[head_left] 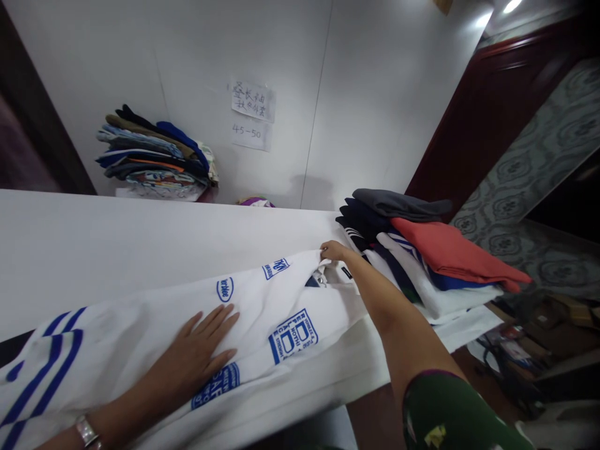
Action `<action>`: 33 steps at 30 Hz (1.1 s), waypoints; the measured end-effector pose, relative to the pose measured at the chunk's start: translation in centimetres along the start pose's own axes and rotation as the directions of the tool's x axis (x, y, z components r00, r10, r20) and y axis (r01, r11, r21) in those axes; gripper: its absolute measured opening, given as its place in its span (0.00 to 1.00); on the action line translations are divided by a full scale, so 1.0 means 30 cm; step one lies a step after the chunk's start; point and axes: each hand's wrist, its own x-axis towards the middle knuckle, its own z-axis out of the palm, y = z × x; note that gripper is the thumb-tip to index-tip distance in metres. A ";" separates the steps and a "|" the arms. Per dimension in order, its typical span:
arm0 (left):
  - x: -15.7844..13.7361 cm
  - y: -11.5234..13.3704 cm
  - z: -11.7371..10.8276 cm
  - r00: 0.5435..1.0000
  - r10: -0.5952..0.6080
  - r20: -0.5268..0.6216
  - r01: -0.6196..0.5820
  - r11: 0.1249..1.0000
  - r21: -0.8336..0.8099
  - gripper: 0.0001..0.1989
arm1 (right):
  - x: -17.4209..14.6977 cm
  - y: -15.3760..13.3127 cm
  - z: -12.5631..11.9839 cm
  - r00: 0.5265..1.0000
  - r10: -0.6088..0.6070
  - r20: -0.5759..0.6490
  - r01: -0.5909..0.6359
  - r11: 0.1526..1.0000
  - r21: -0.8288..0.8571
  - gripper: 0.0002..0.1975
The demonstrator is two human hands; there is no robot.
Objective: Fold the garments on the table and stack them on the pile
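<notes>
A white long garment [255, 312] with blue stripes and blue printed lettering lies stretched across the table, one edge folded over. My left hand [206, 337] rests flat on its middle, fingers spread, near a blue round print. At the collar end on the right, my right hand [334, 250] pinches the garment's edge between thumb and fingers. Just below that hand, the neck opening shows a dark label and a patch of blue. Part of the garment's near side hangs toward the front edge of the table.
Folded clothes [422, 244] are stacked at the table's right end, a red one [462, 250] among them. Behind the white table [117, 244], another clothes pile [154, 156] stands at the left. Paper notes [253, 100] hang on the wall. A dark red door [478, 112] is at right.
</notes>
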 end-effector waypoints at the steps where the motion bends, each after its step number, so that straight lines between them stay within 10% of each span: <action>1: -0.001 -0.001 0.006 1.000 0.004 -0.007 -0.004 1.000 0.011 0.32 | -0.014 -0.003 -0.014 1.000 -0.004 0.015 0.004 1.000 -0.029 0.02; 17: -0.010 -0.008 0.046 0.997 0.040 -0.072 -0.036 0.998 0.049 0.32 | -0.151 -0.023 0.079 0.989 0.084 -0.124 -0.130 0.893 -0.431 0.22; 27: -0.013 -0.014 0.048 0.999 0.025 -0.043 -0.024 0.999 0.028 0.32 | -0.197 -0.102 0.215 0.963 -0.202 0.175 0.257 0.885 -0.389 0.30; 33: -0.009 -0.009 0.035 0.996 0.056 -0.072 -0.051 0.997 0.059 0.30 | -0.228 -0.082 0.253 0.957 -0.199 0.212 0.272 0.868 -0.415 0.32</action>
